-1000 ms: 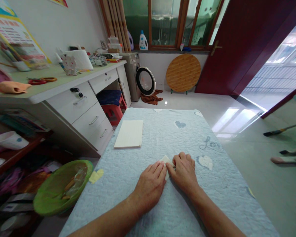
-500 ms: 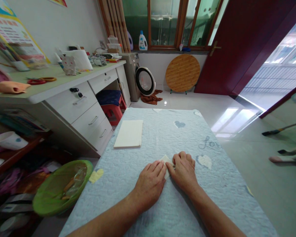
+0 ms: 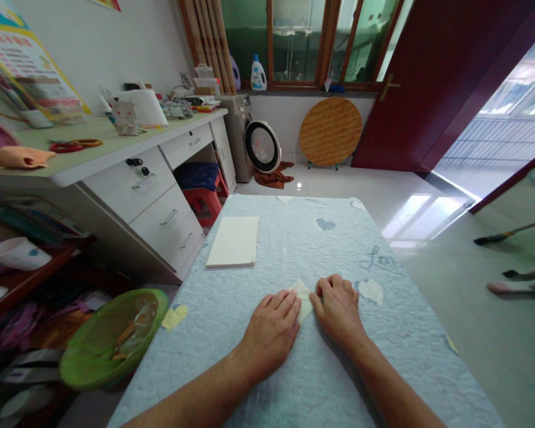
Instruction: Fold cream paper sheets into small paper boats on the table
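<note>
A small folded piece of pale paper (image 3: 304, 304) lies on the cloth-covered table, one corner pointing away from me. My left hand (image 3: 274, 324) holds it down from the left, fingers close together over its left part. At its right corner is my right hand (image 3: 337, 306), with the thumb tip touching the edge and the other fingers curled in. Whether the corner is pinched under those fingers is hidden. Farther off to the left rests a cream-coloured pad of paper (image 3: 233, 241), flat on the cloth.
A light blue quilted cloth (image 3: 289, 229) covers the table. Left of it stand a green basket (image 3: 111, 339) and a white desk (image 3: 151, 196) with scissors (image 3: 66, 145) on top. A washing machine (image 3: 238, 137), a round wooden tabletop (image 3: 330, 132) and a dark red door (image 3: 410, 89) are beyond.
My right hand has slid slightly to the right, its thumb moving off the paper's middle to its right corner, so more paper shows. My left hand has stayed in place.
</note>
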